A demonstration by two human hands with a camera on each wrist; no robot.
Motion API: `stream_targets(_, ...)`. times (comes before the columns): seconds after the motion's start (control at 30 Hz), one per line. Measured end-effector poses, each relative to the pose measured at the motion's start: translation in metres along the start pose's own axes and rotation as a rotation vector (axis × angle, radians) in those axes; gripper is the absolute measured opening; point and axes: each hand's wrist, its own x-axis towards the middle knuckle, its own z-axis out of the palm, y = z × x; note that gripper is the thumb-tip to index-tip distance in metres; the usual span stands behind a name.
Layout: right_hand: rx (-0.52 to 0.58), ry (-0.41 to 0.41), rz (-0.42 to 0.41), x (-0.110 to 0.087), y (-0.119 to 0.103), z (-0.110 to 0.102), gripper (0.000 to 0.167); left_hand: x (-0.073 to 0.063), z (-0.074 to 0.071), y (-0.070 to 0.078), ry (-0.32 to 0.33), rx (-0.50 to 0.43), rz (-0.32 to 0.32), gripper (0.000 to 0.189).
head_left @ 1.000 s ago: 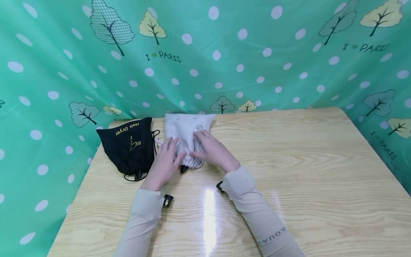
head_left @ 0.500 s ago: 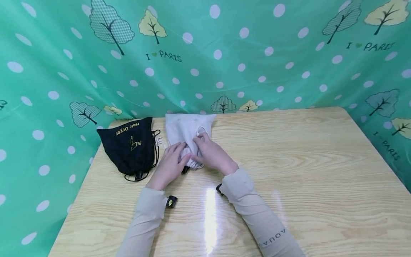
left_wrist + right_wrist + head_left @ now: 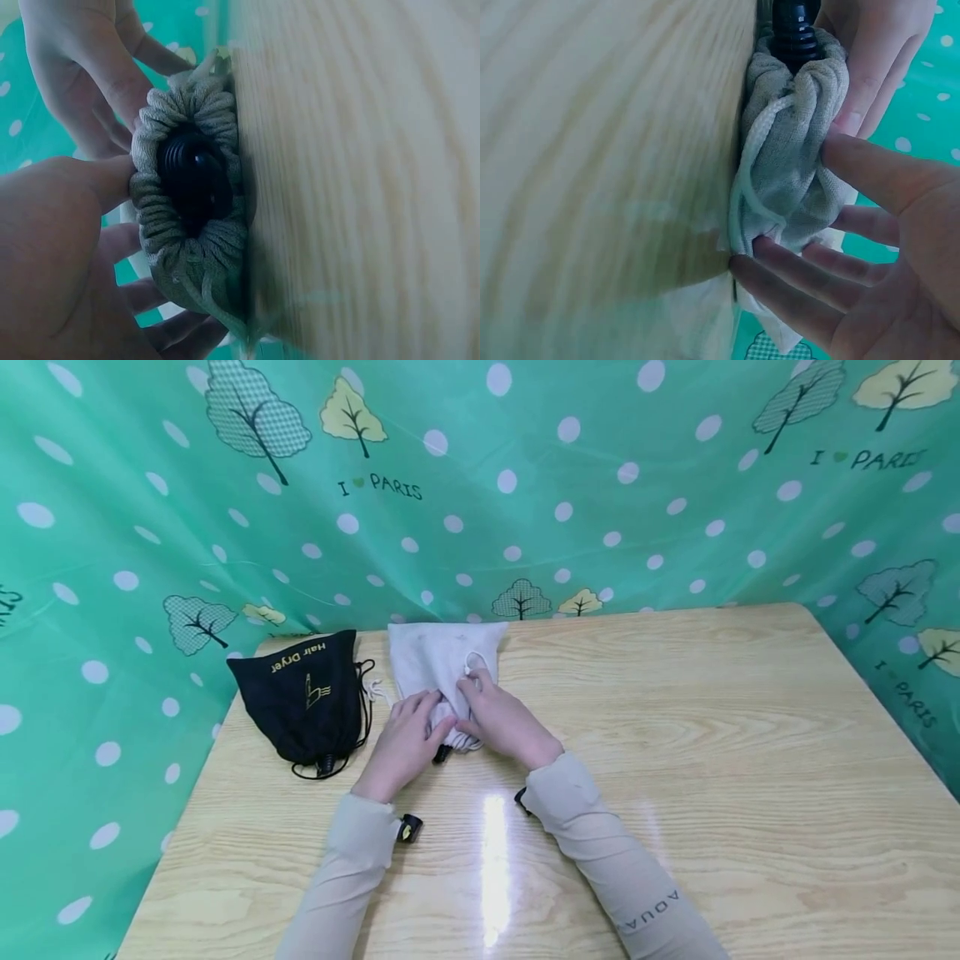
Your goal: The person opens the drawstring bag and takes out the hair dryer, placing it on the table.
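— What is before you?
— On the pale wood-grained table (image 3: 712, 735) lies a light-grey cloth drawstring bag (image 3: 429, 652).
— And your hands?
— My left hand (image 3: 405, 742) and right hand (image 3: 507, 718) touch it, fingers spread wide. A black ribbed piece (image 3: 795, 37) shows in its mouth.

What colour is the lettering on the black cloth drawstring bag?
Golden yellow. The "Hair Dryer" lettering shows best in the head view.

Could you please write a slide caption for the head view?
Two hands touch a pale drawstring bag beside a black "Hair Dryer" bag on a wood-grain table.
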Motion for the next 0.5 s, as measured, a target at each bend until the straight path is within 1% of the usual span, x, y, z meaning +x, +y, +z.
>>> stream_targets(0.13, -0.008, 0.011, -0.007, -0.0014, 0.0022, 0.0008, 0.063, 0.0009, 0.0019, 0.0015, -0.001, 0.01, -0.005, 0.062)
stream_targets(0.33, -0.025, 0.025, -0.004, -0.0019, 0.0011, 0.0036, 0.061, 0.0011, 0.0009, 0.0016, 0.009, -0.007, -0.012, 0.062)
stream_targets(0.5, 0.021, 0.012, 0.052, -0.0046, -0.0019, 0.003, 0.063, -0.0015, 0.0021, 0.0034, 0.019, -0.028, -0.02, 0.062)
